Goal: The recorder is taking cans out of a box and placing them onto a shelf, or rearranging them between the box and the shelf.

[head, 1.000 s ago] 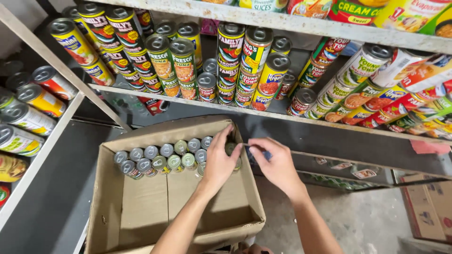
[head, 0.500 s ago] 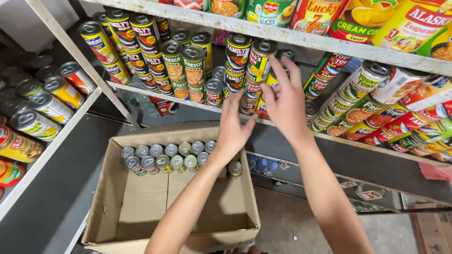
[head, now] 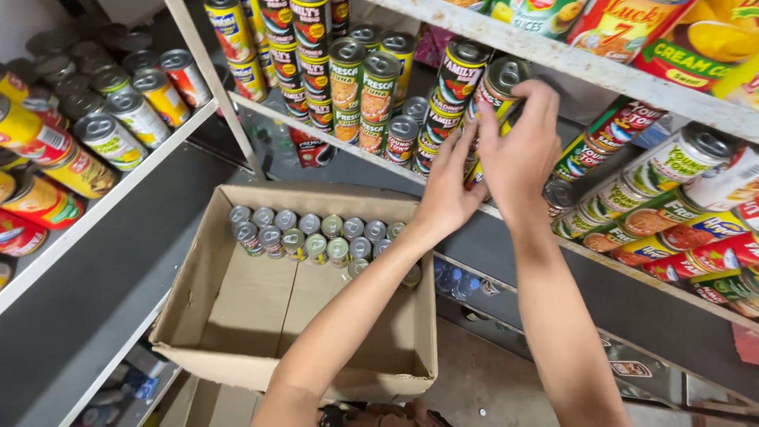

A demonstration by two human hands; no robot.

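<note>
A: We log the yellow-labelled can (head: 500, 87), top of its stack on the middle shelf (head: 601, 261). Our right hand (head: 518, 150) clasps it.

B: We note the left hand (head: 447, 194) pressed to the cans just beneath, fingers spread, grasp unclear.

A: Below, the cardboard box (head: 237, 316) holds two rows of small cans (head: 316, 236).

Both hands (head: 490, 170) raised, fingers curled.

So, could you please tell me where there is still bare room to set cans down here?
The cardboard box has bare floor in its near half, between the two rows of cans along its far wall and the near wall. The shelf behind is crowded: stacked cans fill it, and both hands, left hand and right hand, work there.
</note>
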